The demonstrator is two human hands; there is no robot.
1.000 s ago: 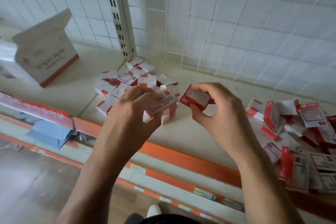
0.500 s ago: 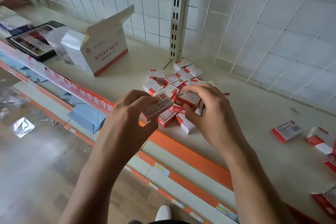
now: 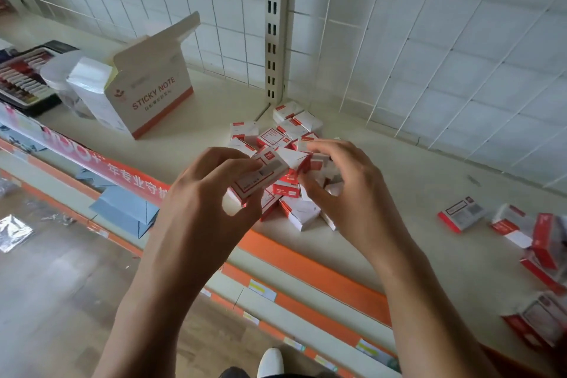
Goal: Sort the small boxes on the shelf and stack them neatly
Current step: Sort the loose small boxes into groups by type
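A heap of small red-and-white boxes (image 3: pixel 285 129) lies on the cream shelf (image 3: pixel 414 202) near the slotted upright. My left hand (image 3: pixel 205 193) grips a few stacked small boxes (image 3: pixel 260 173) just above the heap. My right hand (image 3: pixel 343 190) holds another small box (image 3: pixel 299 159) pressed against the end of that stack, fingers curled round it. More loose small boxes (image 3: pixel 461 213) lie scattered on the shelf at the right.
An open carton marked STICKY NOTE (image 3: pixel 150 95) stands at the left on the shelf, with a dark tray of colours (image 3: pixel 21 77) beyond it. An orange shelf-edge strip (image 3: pixel 306 267) runs along the front. A white wire grid (image 3: pixel 429 40) backs the shelf.
The view has swung left, away from the scattered boxes at the right. My right hand has brought its box over against the stack in my left hand above the heap.
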